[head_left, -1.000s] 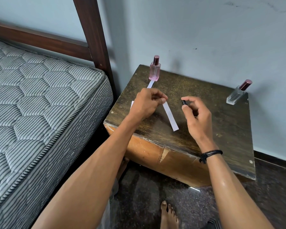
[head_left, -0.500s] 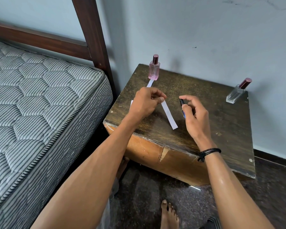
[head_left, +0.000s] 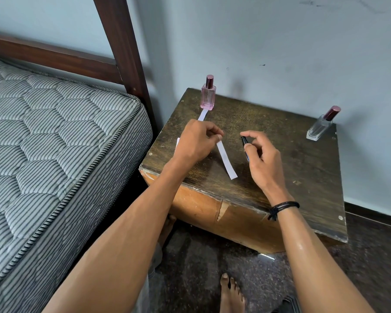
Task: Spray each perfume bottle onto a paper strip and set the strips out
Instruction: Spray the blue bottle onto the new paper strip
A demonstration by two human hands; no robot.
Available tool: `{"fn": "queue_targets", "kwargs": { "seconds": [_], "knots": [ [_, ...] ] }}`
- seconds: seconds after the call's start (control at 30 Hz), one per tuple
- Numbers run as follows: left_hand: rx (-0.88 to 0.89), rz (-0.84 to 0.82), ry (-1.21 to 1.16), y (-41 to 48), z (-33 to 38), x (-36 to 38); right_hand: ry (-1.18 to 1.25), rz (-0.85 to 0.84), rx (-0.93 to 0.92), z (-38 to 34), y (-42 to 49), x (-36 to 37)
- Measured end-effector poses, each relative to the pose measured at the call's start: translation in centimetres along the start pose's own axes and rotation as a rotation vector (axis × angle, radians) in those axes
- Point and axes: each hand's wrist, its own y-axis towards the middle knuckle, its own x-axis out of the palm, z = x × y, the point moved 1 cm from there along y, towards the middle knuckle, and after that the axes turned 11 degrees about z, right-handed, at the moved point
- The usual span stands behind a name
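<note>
**Strip pinned and pen in hand between two perfume bottles**

While the left hand (head_left: 196,143) sits curled at the centre of the frame, its thumb and forefinger pinch the upper end of a white paper strip (head_left: 226,161), which lies flat on the dark wooden table (head_left: 303,168) and runs down and to the right toward the table's near edge. Just right of it, the right hand (head_left: 261,159) is closed around a dark pen (head_left: 245,144), tip pointing up-left, close to the strip but apart from it. A black cord bracelet (head_left: 282,208) circles that wrist. A second paper strip (head_left: 203,114) shows above the left hand, its far end reaching the base of the pink perfume bottle (head_left: 208,93), which stands upright at the table's upper left corner with its cap on. The clear perfume bottle (head_left: 322,125) stands capped at the upper right corner, well apart from both hands. A striped mattress (head_left: 54,143) fills the left of the frame, beside a dark bed post (head_left: 124,53). A bare foot (head_left: 231,292) rests on the floor at bottom centre
</note>
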Motion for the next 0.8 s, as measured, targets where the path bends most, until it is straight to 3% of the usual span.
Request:
{"fn": "queue_targets", "kwargs": {
  "seconds": [0.8],
  "knots": [
    [0.031,-0.002,0.064,0.02,0.16,0.09,-0.046,-0.016,0.011,0.16,0.00,0.21]
  ]
}}
